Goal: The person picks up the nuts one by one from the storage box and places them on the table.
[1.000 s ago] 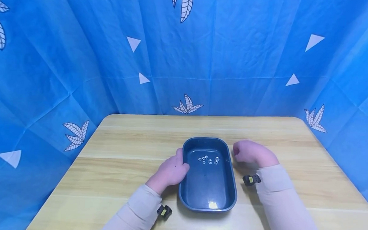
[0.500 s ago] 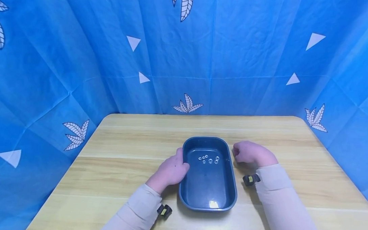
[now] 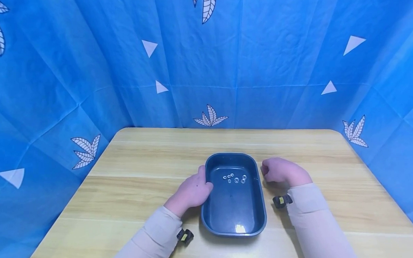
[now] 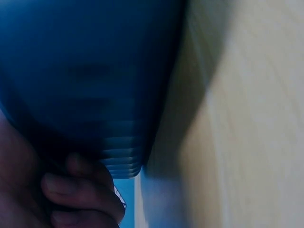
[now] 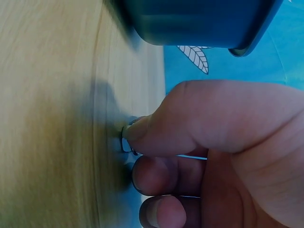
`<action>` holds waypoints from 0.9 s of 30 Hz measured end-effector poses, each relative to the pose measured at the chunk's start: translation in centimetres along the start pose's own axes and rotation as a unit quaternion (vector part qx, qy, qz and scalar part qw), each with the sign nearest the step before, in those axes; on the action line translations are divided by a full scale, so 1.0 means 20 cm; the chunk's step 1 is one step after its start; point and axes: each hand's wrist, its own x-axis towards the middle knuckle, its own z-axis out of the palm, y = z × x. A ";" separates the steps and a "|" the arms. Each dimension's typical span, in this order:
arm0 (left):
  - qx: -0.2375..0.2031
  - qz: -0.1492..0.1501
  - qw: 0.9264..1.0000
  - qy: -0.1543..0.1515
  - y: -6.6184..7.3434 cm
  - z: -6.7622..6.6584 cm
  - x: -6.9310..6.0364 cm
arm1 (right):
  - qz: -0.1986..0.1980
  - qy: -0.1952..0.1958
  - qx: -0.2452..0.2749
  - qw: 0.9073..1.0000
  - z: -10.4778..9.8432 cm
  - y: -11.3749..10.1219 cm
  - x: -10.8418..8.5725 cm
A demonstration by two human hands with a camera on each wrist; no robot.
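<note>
1. Metal piece [image 5: 126, 140], small, shiny and probably a nut, sits at the fingertips of the right hand [image 5: 218, 147]. The thumb pinches it from one side; the finger meeting it is hidden. The piece is close to the table, just beyond the tray's right wall; whether it touches the wood cannot be told.

2. It should handle as light, rigid and hard to damage, but a smooth surface this small could slip or roll away. Thumb and index pads on opposite outer sides would be the surest hold.

3. The left hand [image 3: 191, 190] grips the tray [image 3: 231, 211] by its left rim, near the middle of the long side, thumb over the edge and fingers curled along the outer wall.

4. The tray looks like stiff, fairly light plastic, slick on its walls. Its rim is the sensible place to take hold, and a level grip would suit it best.

5. Inside, seven ring-shaped pieces [image 3: 236, 180] lie loose toward the far end; any tilt could send them sliding.

6. Outward from there, the wood-grain table [image 3: 126, 177] runs back to a blue cloth [image 3: 275, 58] printed with white leaves and triangles.
</note>
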 end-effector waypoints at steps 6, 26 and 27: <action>-0.003 0.001 1.000 0.001 0.01 -0.01 0.00 | -0.003 0.000 0.005 1.000 -0.02 0.00 -0.01; -0.005 0.001 1.000 0.002 0.01 -0.01 0.00 | -0.009 0.035 -0.009 0.999 -0.11 -0.05 -0.06; -0.006 0.000 1.000 0.001 0.01 -0.01 0.00 | -0.013 0.039 -0.012 0.999 -0.11 -0.06 -0.07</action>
